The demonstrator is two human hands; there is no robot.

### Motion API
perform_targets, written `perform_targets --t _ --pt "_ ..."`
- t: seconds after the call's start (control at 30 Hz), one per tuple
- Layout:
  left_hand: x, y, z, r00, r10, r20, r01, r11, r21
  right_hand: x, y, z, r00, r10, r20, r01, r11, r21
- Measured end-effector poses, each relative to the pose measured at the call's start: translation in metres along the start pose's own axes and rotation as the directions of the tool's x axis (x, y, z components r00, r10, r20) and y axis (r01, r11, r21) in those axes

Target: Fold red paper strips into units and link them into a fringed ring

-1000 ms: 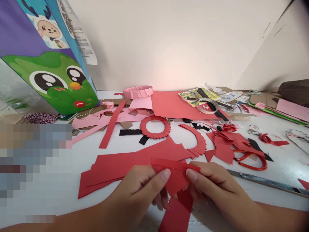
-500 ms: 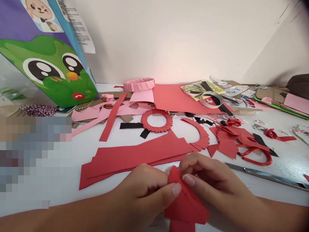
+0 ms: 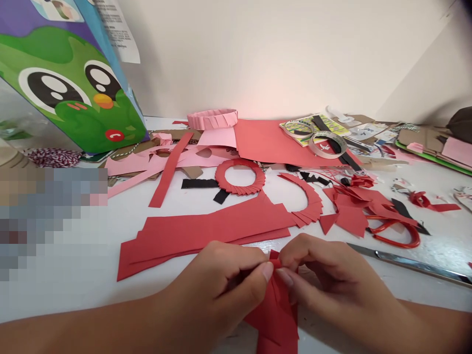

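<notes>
My left hand (image 3: pixel 236 285) and right hand (image 3: pixel 328 280) both pinch the folded red paper (image 3: pixel 276 306). Stacked red strips (image 3: pixel 206 232) lie just beyond my fingers, leftward.

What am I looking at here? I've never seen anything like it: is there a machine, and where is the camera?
There is no machine: these are a person's own bare hands. The view comes from a single camera worn on that person's head, looking forward and down.

The left hand and right hand pinch a folded piece of red paper between thumbs and fingers.

Beyond them, on the white table, lie a stack of red strips, a ring of folded red paper and what looks like a roll of tape. A pleated pink band sits near the wall. The tall, brightly printed thing at the picture's left may be a box or a bag; I can't tell.
</notes>
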State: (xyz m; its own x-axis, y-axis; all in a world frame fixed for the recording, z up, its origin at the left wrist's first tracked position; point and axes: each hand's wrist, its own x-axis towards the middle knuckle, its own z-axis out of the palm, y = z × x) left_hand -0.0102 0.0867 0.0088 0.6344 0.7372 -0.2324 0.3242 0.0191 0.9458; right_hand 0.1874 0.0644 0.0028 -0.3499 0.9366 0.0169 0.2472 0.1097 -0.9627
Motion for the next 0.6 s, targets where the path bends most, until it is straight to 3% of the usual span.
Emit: perform_targets --t 0.23,0.43,0.6 --pt "-0.002 0.007 0.0 0.994 0.098 0.044 -0.098 0.995 0.014 -0.003 0.002 0.0 0.984 0.04 0.173 -0.053 0.996 0.068" --pt "-0.001 0.016 -0.001 0.995 0.095 0.021 -0.096 0.993 0.072 -0.001 0.0 0.0 0.999 0.004 0.054 -0.001 0.998 -0.064" --pt "-0.002 0.005 0.0 0.996 0.019 -0.088 -0.014 0.998 0.054 -0.006 -0.003 -0.002 0.983 -0.171 -0.063 0.15 0.957 -0.248"
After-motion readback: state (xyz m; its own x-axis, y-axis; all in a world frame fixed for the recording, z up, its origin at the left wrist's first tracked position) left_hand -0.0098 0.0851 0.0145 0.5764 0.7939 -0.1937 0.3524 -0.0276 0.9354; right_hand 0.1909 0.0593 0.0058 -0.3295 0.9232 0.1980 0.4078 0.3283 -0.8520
